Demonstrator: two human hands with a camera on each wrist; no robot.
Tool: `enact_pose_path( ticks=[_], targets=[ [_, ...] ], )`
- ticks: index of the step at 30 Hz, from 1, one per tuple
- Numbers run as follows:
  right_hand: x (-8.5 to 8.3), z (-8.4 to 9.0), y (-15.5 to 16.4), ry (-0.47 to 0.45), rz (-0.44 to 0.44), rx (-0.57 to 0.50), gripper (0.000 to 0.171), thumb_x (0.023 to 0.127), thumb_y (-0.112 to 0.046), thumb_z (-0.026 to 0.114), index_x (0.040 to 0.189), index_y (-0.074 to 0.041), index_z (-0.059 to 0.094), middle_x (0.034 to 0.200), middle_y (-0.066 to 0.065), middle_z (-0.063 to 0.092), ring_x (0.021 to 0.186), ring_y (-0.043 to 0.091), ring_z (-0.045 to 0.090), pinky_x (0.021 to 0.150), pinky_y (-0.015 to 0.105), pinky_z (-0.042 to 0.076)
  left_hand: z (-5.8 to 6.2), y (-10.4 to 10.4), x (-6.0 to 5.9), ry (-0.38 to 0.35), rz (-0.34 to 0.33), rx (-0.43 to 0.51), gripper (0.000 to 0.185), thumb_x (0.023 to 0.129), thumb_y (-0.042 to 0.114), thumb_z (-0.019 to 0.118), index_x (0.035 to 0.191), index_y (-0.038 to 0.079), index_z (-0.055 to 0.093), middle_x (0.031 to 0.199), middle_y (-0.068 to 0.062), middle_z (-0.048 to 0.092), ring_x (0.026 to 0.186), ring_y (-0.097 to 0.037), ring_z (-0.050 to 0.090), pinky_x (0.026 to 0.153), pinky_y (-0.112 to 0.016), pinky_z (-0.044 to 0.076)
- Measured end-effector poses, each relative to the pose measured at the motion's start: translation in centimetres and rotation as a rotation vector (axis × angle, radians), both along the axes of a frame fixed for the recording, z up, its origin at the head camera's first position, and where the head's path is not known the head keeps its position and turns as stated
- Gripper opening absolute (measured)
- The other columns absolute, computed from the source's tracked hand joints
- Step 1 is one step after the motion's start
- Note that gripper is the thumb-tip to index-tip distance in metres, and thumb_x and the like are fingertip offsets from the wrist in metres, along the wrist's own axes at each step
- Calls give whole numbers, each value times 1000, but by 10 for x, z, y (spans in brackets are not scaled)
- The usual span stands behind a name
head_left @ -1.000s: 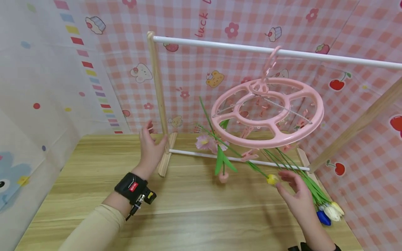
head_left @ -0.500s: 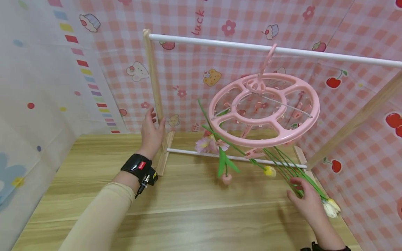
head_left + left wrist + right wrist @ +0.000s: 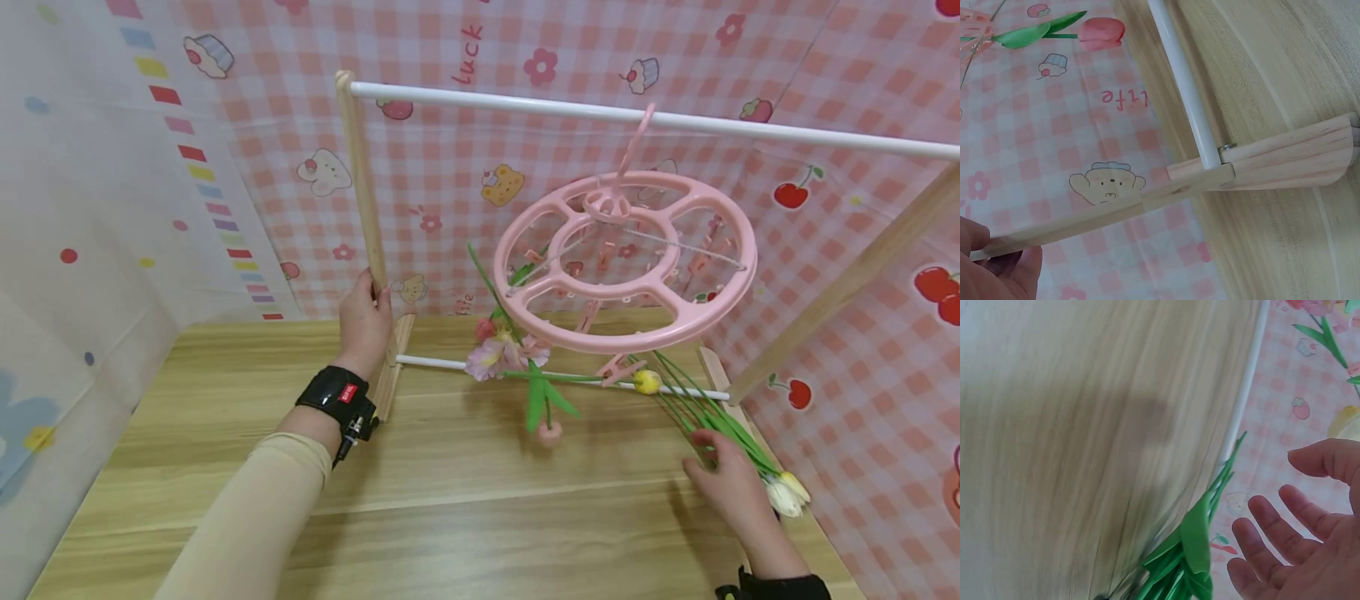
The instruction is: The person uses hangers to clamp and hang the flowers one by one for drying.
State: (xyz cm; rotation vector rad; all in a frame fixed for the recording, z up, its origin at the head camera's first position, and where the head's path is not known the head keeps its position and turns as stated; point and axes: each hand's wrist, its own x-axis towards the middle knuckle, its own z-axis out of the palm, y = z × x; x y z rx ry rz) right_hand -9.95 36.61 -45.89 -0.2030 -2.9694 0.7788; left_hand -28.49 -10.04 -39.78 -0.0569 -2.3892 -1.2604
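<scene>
Our left hand (image 3: pixel 365 321) grips the rack's wooden post (image 3: pixel 361 179) (steadying it), right hand (image 3: pixel 731 483) open beside the green stems (image 3: pixel 701 408): closing on them looks next

The round clip hanger (image 3: pixel 626 262) is pale pink. Below the hanger dangle green stems (image 3: pixel 705 412) with pink, yellow and white blooms. Behind the hanger, the backdrop (image 3: pixel 465 167) is pink-and-white check with cherries, bears and cupcakes. Under the hanger, the table (image 3: pixel 450 500) shows light woodgrain.
</scene>
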Motion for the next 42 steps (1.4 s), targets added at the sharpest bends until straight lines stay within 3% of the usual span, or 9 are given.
enact_pose_path(
  ticks=[11, 19, 28, 35, 42],
  targets=[
    [-17, -10, 9, 32, 3, 203, 50, 81, -14, 63, 122, 11, 52, 117, 35, 52, 108, 53, 48, 87, 63, 42, 3, 1, 1, -2, -5, -14, 25, 98, 11, 50, 122, 3, 52, 116, -22, 62, 110, -32, 60, 88, -46, 54],
    [-32, -16, 15, 38, 45, 298, 43, 81, -13, 65, 114, 12, 56, 106, 32, 57, 97, 51, 53, 80, 61, 45, 4, 1, 1, 9, -12, -5, 24, 98, 11, 50, 120, 3, 53, 115, -22, 62, 109, -31, 60, 87, -45, 54],
    [-42, -16, 17, 54, 104, 364, 39, 78, -13, 67, 110, 8, 61, 102, 31, 61, 94, 50, 55, 80, 57, 45, 2, 0, 0, 7, -6, -5, 24, 98, 11, 50, 120, 2, 54, 116, -22, 62, 110, -31, 60, 88, -44, 54],
    [-50, -17, 19, 30, 105, 401, 28, 80, -12, 66, 102, 3, 65, 95, 26, 63, 79, 44, 53, 61, 55, 45, 1, 0, 1, 4, -5, 2, 20, 98, 11, 51, 116, 2, 54, 113, -22, 63, 107, -31, 60, 85, -45, 54],
    [-53, -18, 19, 37, 101, 398, 19, 80, -12, 68, 96, -1, 67, 92, 23, 64, 78, 42, 54, 58, 54, 44, 0, 0, -1, 7, 1, -3, 20, 98, 10, 50, 116, 3, 54, 114, -21, 63, 109, -31, 60, 88, -44, 54]
  ],
)
